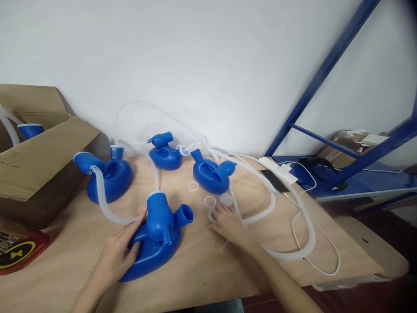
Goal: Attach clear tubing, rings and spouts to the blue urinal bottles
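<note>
My left hand (pixel 125 248) is wrapped round the handle of a blue plastic urinal bottle (pixel 159 252) near the front of the table. Its side neck (pixel 185 214) has no cap on it, and a blue funnel-shaped piece (pixel 159 217) with a white rim lies across its top. To the right, my right hand (pixel 226 221) reaches down to the tabletop, fingers stretched and slightly apart. Its fingertips are at a translucent round cap (pixel 226 199) and a thin white ring (pixel 211 214), partly covered by the fingers. Two more white rings (pixel 210 196) lie just beyond.
Three more blue urinal bottles (pixel 211 176) stand behind, with clear hoses (pixel 293 252) looping over the table. An open cardboard box (pixel 42 174) is at left, beside a red container (pixel 26 252). At right lie a phone (pixel 274 180), a power strip (pixel 278 170) and a blue metal frame (pixel 319 78).
</note>
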Available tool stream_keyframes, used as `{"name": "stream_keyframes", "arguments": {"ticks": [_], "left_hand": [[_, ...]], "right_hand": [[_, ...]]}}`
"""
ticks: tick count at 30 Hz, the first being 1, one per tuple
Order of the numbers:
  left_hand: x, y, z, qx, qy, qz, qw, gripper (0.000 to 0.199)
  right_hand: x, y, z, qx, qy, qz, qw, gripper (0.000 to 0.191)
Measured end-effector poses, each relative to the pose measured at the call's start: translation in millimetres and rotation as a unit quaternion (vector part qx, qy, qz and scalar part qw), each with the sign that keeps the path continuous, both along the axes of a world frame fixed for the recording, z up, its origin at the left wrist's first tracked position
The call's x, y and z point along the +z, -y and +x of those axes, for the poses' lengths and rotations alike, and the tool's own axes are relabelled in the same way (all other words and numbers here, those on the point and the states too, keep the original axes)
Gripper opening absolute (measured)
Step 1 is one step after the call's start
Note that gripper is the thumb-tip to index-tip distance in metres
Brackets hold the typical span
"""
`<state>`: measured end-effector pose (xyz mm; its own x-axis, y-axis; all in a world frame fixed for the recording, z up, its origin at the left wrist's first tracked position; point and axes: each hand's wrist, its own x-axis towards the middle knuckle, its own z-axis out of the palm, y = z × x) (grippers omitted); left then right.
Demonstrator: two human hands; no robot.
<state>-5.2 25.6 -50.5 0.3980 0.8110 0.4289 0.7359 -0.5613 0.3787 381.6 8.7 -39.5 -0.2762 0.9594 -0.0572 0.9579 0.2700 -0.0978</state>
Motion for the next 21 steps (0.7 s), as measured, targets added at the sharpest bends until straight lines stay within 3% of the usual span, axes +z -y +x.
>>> {"name": "stream_keyframes", "arguments": {"ticks": [4,7,10,12,15,18,21], "left_hand": [[1.7,1,1,-0.003,-0.007,0.000,1.000,0.073],[2.7,2,1,-0.005,-0.011,-0.002,1.000,0.072],[3.0,2,0,-0.004,-0.022,0.000,1.000,0.071],[3.1,2,0,-0.006,-0.028,0.009,1.000,0.071],[3.5,2,0,-0.007,-0.029,0.018,0.999,0.073],[4.0,2,1,-0.011,-0.025,0.023,0.999,0.073],[3.9,2,2,-0.015,-0.029,0.031,0.999,0.073]], "right_hand": [[-5.6,-8,-4,0.015,-0.001,0.021,1.000,0.015],[-1.6,-13,-5,0.020,-0.153,0.048,0.987,0.012],[13.5,-16,-13,0.023,-0.382,0.064,0.922,0.013],[27.1,-17,-22,0.067,-0.457,0.045,0.886,0.014],[44.2,-18,-36,0.140,-0.471,-0.020,0.871,0.014],[54.8,-20,-40,0.160,-0.466,-0.057,0.868,0.010],[65.1,-27,-35,0.164,-0.438,-0.071,0.881,0.042]]}}
